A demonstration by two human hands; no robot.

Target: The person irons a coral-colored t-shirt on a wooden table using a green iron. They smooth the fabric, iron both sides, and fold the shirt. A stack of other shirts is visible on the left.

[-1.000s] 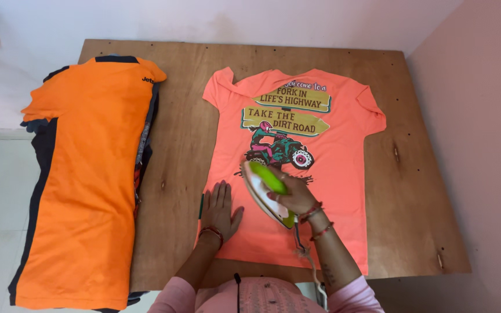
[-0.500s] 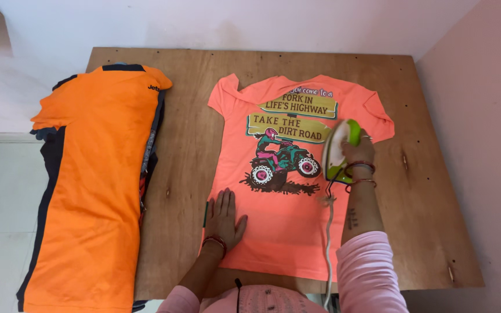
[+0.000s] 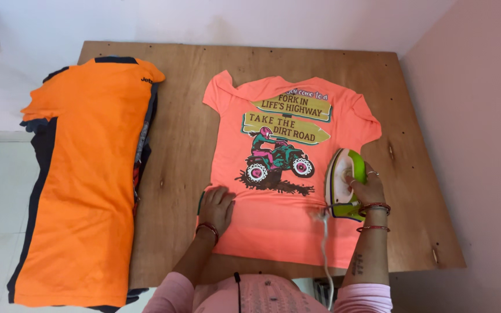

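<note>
Two hands at work on one coral-pink printed cotton T-shirt (image 3: 288,174), laid flat, print up, approx. centre of the brown plywood table (image 3: 187,116).

Right hand (image 3: 367,188) is clenched round the handle of the green-and-white electric iron (image 3: 343,182), soleplate on the shirt's right side; white cord (image 3: 324,243) trails toward the person. Left hand (image 3: 217,206) lies open, fingers curled, pressing the shirt's lower-left edge. Shirt: light, soft, limp; prob. slides on the board, so pin by hem or side seam. Iron: rigid, likely heavy and hot; hold by handle only. Vs. 0.5 s ago: iron has come down from near the right sleeve to mid-side; left fingers less splayed. Stack of orange-and-navy folded garments (image 3: 82,179) sits at table's left.
</note>
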